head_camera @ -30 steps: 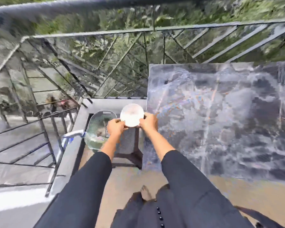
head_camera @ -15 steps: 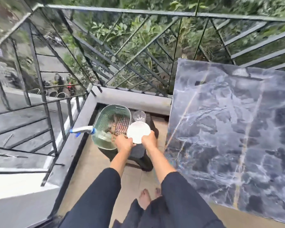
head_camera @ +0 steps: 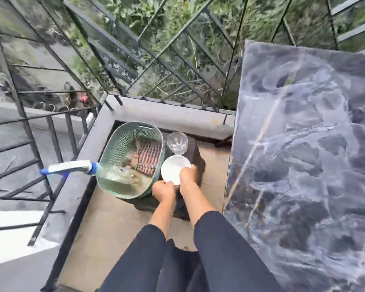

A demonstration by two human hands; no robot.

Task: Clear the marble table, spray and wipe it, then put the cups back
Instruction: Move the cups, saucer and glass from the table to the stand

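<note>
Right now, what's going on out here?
A person holds a white cup with both hands, left hand and right hand gripping its rim, low over a dark stool beside the marble table. A glass cup stands on the stool just behind. Next to them a green basket holds a striped cloth and a spray bottle whose nozzle sticks out over the rim.

A home balcony: black metal railing [head_camera: 160,66] with greenery [head_camera: 177,15] beyond, a tiled floor [head_camera: 105,228], and a marble worktop [head_camera: 303,154].
</note>
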